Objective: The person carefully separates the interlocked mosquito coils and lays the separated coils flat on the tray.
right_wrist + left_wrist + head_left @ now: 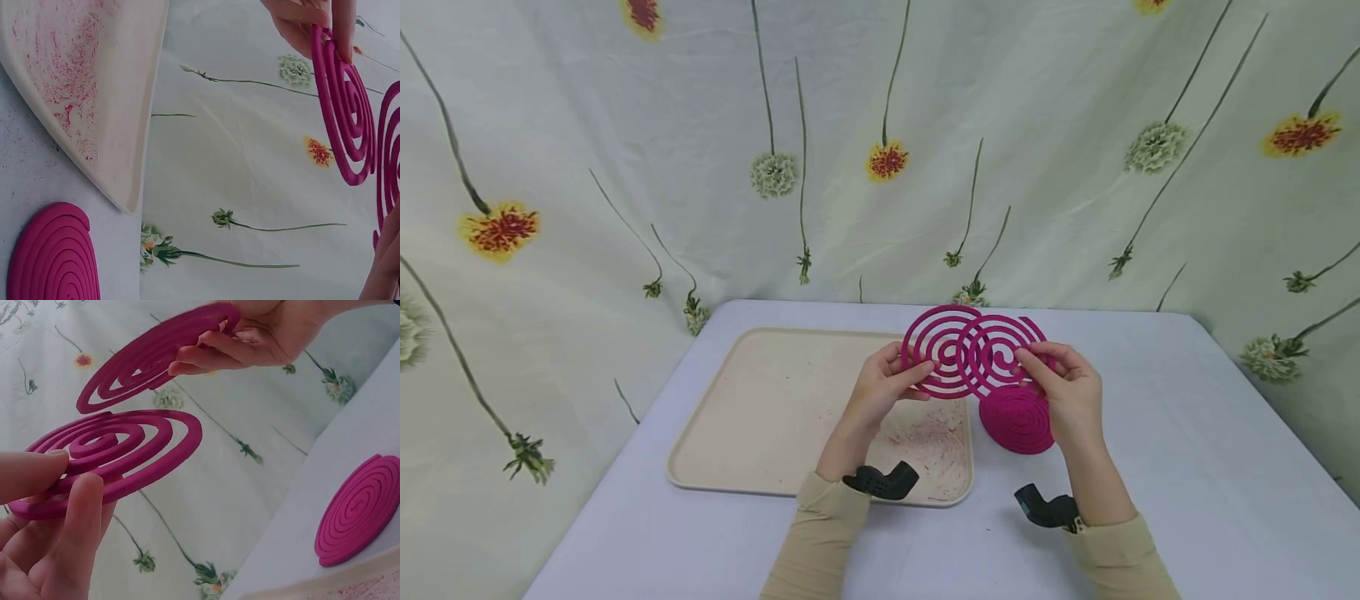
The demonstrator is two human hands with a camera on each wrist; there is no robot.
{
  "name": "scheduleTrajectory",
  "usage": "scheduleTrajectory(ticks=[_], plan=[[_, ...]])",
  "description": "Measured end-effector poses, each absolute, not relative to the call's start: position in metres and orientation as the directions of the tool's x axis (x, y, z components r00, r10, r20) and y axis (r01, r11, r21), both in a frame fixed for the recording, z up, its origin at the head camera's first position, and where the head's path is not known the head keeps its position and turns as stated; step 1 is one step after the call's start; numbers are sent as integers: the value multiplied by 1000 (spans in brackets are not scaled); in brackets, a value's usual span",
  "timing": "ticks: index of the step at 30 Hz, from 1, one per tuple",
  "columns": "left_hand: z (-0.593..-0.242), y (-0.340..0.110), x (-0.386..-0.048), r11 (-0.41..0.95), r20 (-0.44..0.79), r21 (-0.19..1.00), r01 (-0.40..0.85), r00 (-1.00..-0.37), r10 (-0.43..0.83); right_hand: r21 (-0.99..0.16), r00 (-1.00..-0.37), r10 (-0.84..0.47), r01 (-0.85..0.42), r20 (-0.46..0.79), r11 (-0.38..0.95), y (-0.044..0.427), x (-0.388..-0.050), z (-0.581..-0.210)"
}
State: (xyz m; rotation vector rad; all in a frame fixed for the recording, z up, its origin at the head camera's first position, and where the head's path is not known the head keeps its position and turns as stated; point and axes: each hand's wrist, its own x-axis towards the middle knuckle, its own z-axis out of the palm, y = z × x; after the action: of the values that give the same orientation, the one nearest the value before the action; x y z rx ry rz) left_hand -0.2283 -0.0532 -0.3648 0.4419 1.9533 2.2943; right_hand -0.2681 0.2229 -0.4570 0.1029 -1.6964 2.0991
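Observation:
Between finger and thumb, my left hand (876, 383) pinches the edge of a magenta mosquito coil (187, 440), its spiral separated with open gaps. My right hand (1075, 396) pinches a second magenta mosquito coil (1004, 360) of the same kind. Raised above the table, the two single coils overlap in the head view; in the left wrist view a small gap shows between them. Below and near the right hand lies a tightly wound magenta coil (1018, 421) on the table, just right of the tray; whether it is one coil or several is unclear.
A beige tray (767, 408) covers the left part of the white table (1187, 433), with magenta crumbs dusting its right end. Behind the table hangs a flower-printed cloth (880, 233). Each wrist wears a black camera mount (883, 481).

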Motion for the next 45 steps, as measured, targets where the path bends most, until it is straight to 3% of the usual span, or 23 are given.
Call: scheduleTrajectory(ticks=[4,7,9,13,16,21,25,31,37,45], plan=[[-367,-57,-230,-161,152,980,117,-962,228,-922,-940,70,-341,333,-184,206,-229,-403],[-368,-61,-232,-162,159,979,127,-966,205,-909,-920,-114,-341,375,-241,195,-202,-364],[-368,-64,-233,-167,156,978,125,-969,189,-905,-905,-165,-349,393,-241,192,-194,-353],[-369,-70,-234,-172,151,978,122,-973,172,-918,-916,-67,-396,396,-15,187,-192,-350],[-369,-76,-235,-170,152,978,122,-973,172,-880,-888,35,-447,458,159,184,-194,-354],[-369,-83,-237,-157,147,980,120,-974,174,-801,-818,87,-527,569,284,184,-198,-361],[-369,-86,-239,-138,128,985,105,-976,175,-771,-784,100,-565,613,295,182,-202,-367],[-372,-90,-243,-106,120,989,106,-982,143,-762,-738,187,-628,648,159,182,-226,-401],[-380,-96,-250,-39,138,990,134,-983,118,-838,-823,158,-543,545,64,171,-230,-407],[-400,-110,-263,-16,106,994,105,-994,29,-967,-957,137,-249,254,57,159,-237,-410]])
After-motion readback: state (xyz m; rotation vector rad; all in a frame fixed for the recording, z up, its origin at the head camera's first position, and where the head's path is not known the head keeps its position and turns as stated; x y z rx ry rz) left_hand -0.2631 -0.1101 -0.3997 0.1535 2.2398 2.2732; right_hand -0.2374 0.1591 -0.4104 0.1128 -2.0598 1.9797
